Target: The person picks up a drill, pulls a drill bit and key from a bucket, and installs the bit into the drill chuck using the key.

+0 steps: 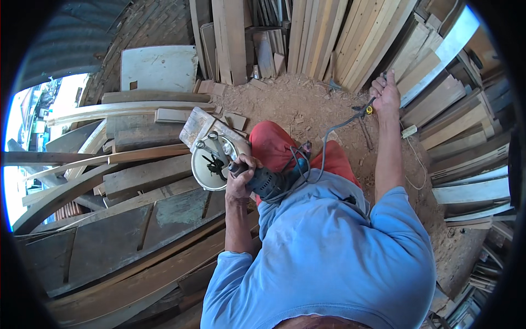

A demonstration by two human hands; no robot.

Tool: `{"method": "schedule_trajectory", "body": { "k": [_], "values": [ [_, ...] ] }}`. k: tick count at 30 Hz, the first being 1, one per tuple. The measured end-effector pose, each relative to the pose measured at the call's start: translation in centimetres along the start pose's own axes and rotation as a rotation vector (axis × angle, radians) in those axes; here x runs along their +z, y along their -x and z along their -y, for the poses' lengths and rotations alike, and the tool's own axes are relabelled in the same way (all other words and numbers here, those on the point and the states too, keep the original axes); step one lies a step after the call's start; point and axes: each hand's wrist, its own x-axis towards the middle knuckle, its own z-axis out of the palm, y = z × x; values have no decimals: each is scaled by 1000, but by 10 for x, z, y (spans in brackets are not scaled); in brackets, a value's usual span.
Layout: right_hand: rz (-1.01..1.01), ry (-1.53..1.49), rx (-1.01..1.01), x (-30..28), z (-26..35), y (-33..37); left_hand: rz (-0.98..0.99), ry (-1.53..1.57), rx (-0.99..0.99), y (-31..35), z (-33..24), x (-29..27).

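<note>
Head view: stacked timber beams [148, 175] fill the left side, with a dark, slatted panel [115, 241] lying nearer the person and a white rectangular board [159, 67] standing beyond them. At the left edge of the shavings-strewn floor [263, 104], a whitish plank [197, 126] angles toward a round, pale tub [201, 176]; a black object [215, 164] shows within the tub's rim, too unclear to name. Just right of it, the left hand [241, 178] has its fingers wrapped around the dark end of a corded power tool [267, 183], which lies across the front of the body, beside the red trousers [268, 142]. Its grey cable [334, 127] loops over the lap and rises rightward to the right hand [386, 96], raised above the floor's right part, fingers curled shut around the cable's upper end. A yellow piece [369, 110] sits on the cable just below that hand. Along the floor's far edge stand upright planks [318, 38]; more boards [460, 118] lean along its right edge.
</note>
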Motion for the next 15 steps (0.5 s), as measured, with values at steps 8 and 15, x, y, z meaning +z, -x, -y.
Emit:
{"method": "schedule_trajectory", "body": {
  "k": [8, 15],
  "values": [
    [-457, 1173, -426, -147, 63, -102, 41, 56, -70, -4, 1, 0],
    [427, 1645, -163, -56, -30, 45, -43, 43, -124, 13, 17, -7]
  ]
}}
